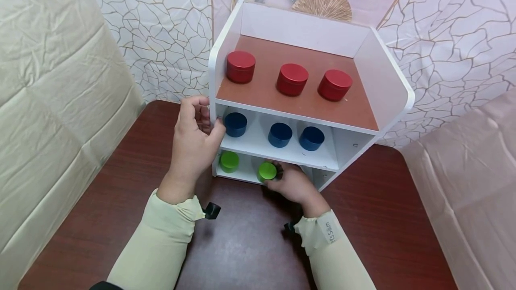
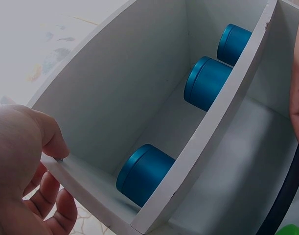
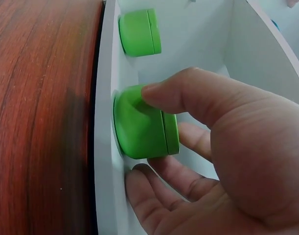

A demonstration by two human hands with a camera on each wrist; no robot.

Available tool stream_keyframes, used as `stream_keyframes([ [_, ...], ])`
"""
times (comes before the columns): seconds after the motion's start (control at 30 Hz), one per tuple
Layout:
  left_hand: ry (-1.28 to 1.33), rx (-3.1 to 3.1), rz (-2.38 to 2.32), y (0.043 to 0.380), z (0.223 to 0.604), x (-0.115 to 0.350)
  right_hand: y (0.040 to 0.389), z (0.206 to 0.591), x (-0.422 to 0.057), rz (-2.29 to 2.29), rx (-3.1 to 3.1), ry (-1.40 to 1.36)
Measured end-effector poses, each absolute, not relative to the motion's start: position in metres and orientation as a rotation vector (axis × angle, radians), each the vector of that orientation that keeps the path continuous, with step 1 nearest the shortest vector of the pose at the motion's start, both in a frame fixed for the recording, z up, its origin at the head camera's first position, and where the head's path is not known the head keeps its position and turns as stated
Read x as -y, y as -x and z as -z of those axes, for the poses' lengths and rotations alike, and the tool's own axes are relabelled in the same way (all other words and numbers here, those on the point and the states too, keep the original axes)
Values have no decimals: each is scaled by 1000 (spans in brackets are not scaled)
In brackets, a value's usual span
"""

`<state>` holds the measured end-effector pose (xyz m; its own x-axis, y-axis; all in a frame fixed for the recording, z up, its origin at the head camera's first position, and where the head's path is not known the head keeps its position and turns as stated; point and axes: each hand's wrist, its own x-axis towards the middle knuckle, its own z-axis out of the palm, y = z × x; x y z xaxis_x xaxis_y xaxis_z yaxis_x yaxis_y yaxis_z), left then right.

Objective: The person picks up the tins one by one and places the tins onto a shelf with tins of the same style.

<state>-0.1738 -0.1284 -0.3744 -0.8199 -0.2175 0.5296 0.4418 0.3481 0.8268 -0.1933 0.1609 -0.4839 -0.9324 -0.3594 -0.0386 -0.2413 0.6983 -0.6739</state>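
A white shelf unit (image 1: 393,70) stands on the table. My left hand (image 1: 193,140) holds the front edge of its left side panel, thumb on the inner face and fingers outside, as the left wrist view shows. On the bottom shelf my right hand (image 1: 292,182) grips a round green tin (image 3: 142,122), its thumb on one side and fingers around the other. The tin sits upright at the shelf's front edge. To its left is another green tin (image 1: 229,162). Three blue tins (image 1: 280,135) occupy the middle shelf, the leftmost one close beside my left thumb.
Three red tins (image 1: 292,79) stand on the brown top shelf (image 1: 266,53). The dark red-brown table (image 1: 250,245) extends in front and to both sides. Patterned cloth (image 1: 157,26) hangs behind the unit, with beige cloth (image 1: 52,102) at the left.
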Motion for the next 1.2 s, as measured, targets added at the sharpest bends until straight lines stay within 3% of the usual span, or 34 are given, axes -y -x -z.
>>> stream_keyframes([
  [1.2, 198, 2052, 1520, 173, 375, 129, 189, 483, -163, 1085, -2733, 438],
])
